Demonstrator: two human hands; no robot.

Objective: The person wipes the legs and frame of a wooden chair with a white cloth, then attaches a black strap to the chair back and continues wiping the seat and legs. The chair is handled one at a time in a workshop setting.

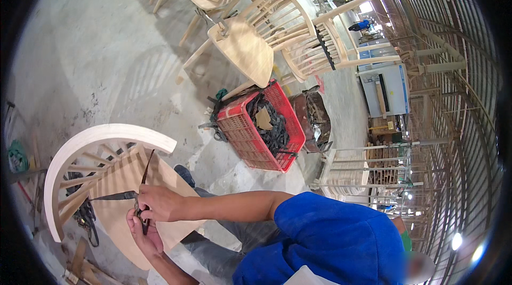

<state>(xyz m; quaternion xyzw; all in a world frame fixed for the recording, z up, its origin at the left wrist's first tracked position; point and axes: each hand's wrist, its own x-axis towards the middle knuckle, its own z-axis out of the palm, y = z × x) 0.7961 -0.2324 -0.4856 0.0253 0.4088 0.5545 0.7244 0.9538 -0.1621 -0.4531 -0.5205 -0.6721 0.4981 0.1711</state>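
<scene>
A pale wooden chair [176,226] with a curved back rail [69,151] and thin spindles lies at the lower left. Two lengths of dark strap [114,196] run over its seat, one towards the rail's upper end, the other towards the spindles, and meet at my hands. My right hand [162,203] comes in from the right, closed on the strap. Just below it my left hand [144,231], palm partly showing, has its fingers bent round a dark piece where the strap ends join. Whether that piece is a buckle or a tool I cannot tell.
A red plastic crate [234,135] full of black straps stands on the concrete floor, a brown container [314,119] beside it. Several wooden chairs [242,50] crowd the top. Offcuts of wood [80,261] lie lower left. Far off is a person in blue [360,25].
</scene>
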